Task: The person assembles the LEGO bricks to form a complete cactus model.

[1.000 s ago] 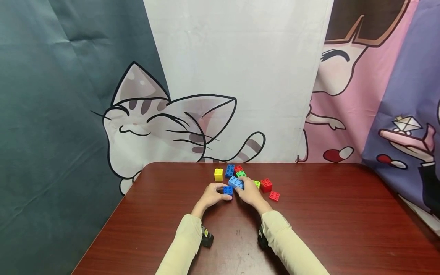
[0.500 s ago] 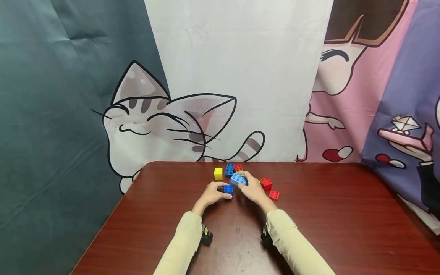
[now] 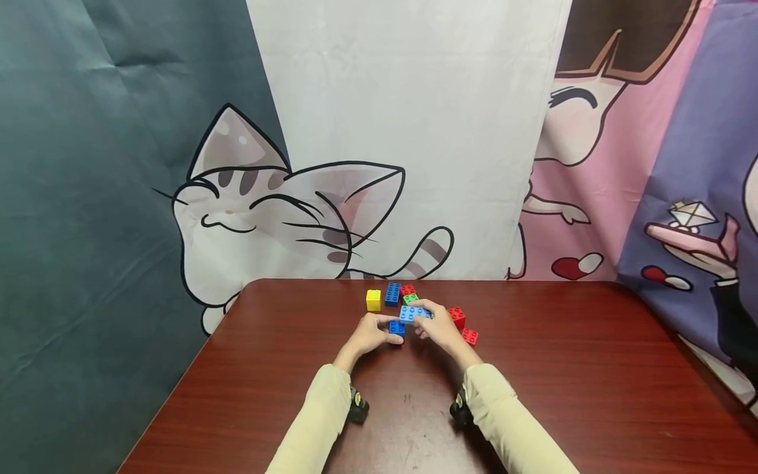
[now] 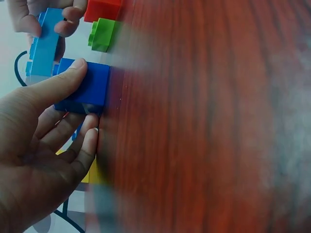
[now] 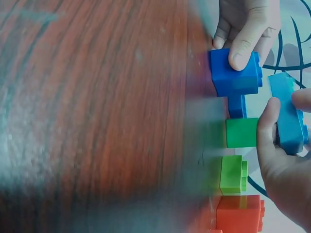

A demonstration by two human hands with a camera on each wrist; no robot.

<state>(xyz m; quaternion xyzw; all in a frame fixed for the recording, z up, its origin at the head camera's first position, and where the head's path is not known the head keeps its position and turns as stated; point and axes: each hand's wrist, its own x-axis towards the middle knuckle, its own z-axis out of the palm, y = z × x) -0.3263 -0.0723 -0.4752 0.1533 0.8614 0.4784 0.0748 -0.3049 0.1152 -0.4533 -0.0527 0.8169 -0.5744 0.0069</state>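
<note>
Thumb and fingers of my left hand (image 3: 368, 333) pinch a square dark blue toy brick (image 4: 96, 87) that sits on the table with its studs up. My right hand (image 3: 439, 327) holds a longer light blue brick (image 3: 408, 315) by its right part. In the head view the light blue brick overlaps the back edge of the dark blue one. Seen from the right wrist, the light blue brick (image 5: 285, 116) is up off the table, higher than the dark blue brick (image 5: 233, 73), with a gap between them.
Behind the hands stand a yellow brick (image 3: 373, 300), a long blue brick (image 3: 393, 294), a small red brick (image 3: 407, 289) and a green brick (image 3: 410, 299). A lime green brick (image 5: 231, 174) and two red bricks (image 3: 456, 317) lie to the right. A printed curtain hangs behind the table (image 3: 284, 395).
My right hand has lifted the light blue brick, turned it more level across the view and brought it over toward the dark blue brick. My left hand keeps its hold, shifting only slightly.
</note>
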